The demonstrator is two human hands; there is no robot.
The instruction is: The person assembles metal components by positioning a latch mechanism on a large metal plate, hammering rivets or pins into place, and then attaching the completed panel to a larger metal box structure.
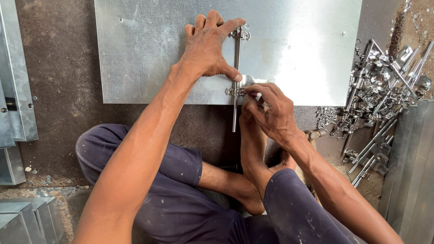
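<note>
Head view. A metal sheet [158, 58] is lying flat on the dark floor [63, 68], its long edges running left to right across the frame. On it a latch bolt [237, 68] is lying with its long axis running straight up and down the frame, top end at a bracket near the sheet's middle, bottom end sticking out past the sheet's near edge over the floor.

The left hand [209, 45] is pressing palm-down on the sheet just left of the bolt, fingers spread flat, thumb tip touching the lower bracket [239, 88]. It is not gripping anything.

The right hand [271, 110] is curling its fingers at the sheet's near edge, just right of the bolt, pinching a small light-coloured item (too small to tell what) against the lower bracket.

A bare foot [251, 140] is resting under the right hand, toes near the bolt's lower end.

A heap of like latch bolts [384, 90] is lying at right, well apart from the sheet's middle. Folded metal pieces [18, 90] are standing at left.
</note>
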